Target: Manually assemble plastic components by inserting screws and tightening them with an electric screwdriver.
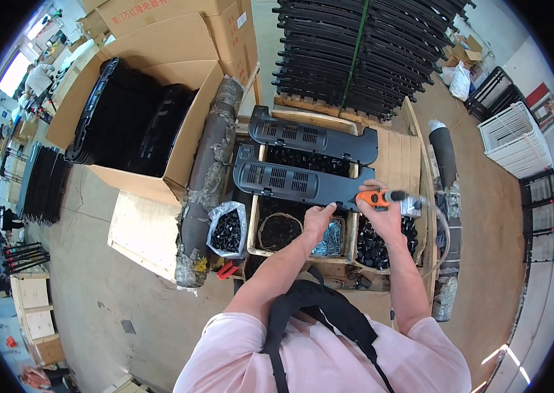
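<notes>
My left hand [318, 221] is closed on the near edge of a black plastic panel [290, 182] with slotted vents, its thumb lying at the rim. In my right hand [385, 217] is an orange power screwdriver [374, 198], held over the panel's right end; its tip is hidden from view. A clear hose [446, 229] curves away from the tool to the right. Beyond this panel lies a second, similar black panel [313, 139]. Both rest across a wooden box divided into compartments. Just below my left hand, one compartment holds silvery screws [331, 237].
Small black parts [370, 249] fill the compartment under my right wrist; more sit in a clear bag [227, 229]. Red-handled pliers [228, 270] lie near the box's front left. A wrapped roll [200, 190] and a carton [202, 98] of black panels stand left; black frames [355, 56] are stacked behind.
</notes>
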Demonstrator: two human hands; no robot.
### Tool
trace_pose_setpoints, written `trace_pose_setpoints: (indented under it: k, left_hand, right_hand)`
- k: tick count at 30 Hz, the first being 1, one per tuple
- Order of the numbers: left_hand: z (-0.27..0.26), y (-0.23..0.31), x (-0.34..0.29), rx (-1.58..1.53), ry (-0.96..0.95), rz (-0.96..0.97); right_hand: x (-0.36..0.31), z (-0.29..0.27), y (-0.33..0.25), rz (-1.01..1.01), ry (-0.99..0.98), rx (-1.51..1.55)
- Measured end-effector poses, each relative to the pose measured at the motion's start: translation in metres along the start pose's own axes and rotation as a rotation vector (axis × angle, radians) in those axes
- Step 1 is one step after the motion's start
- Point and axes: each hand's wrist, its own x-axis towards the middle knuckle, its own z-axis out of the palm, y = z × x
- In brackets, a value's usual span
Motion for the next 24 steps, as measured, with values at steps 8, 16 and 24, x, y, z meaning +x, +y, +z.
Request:
trace_pose_setpoints:
  k: [8,16,24]
  left_hand:
    - [-0.035,0.007,-0.016,-0.411,-0.305,-0.317]
    - [-0.05,0.01,-0.046,-0.475,-0.388,-0.237]
    - [-0.047,-0.002,-0.044,-0.557,-0.328,-0.306]
  right_hand:
    - [-0.032,-0.009,-0.004,-0.077,0.068,0.331]
    - [-0.051,-0.002,0.01,0.005,0.128,0.471]
    - [-0.058,0.013,0.014,0.008,0.094,0.471]
